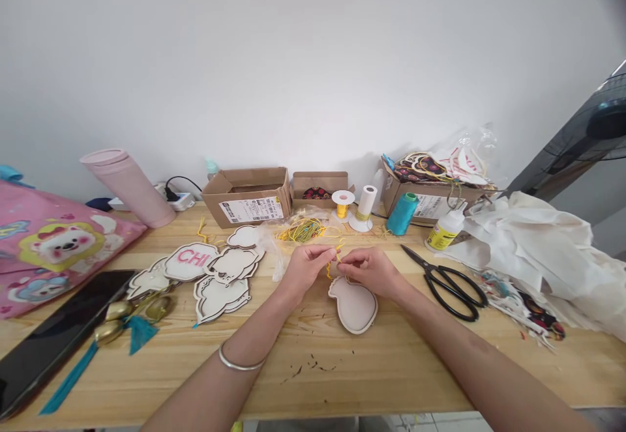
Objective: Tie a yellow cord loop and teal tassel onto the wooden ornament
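Observation:
My left hand and my right hand come close together over the middle of the table. Between their pinched fingertips runs a thin yellow cord, with a strand hanging below the left fingers. Just under the right hand lies a pale, rounded, bird-like cutout with a dark outline; its top edge reaches the fingers and the cord. Whether the cord is fastened to the cutout cannot be made out. A tangle of yellow and green cords lies beyond the left hand.
Left are stacked cutouts, gold bells with teal tassels, a dark tablet-like slab and a pink bag. Boxes and thread spools line the wall. Right are black scissors, a glue bottle and white fabric.

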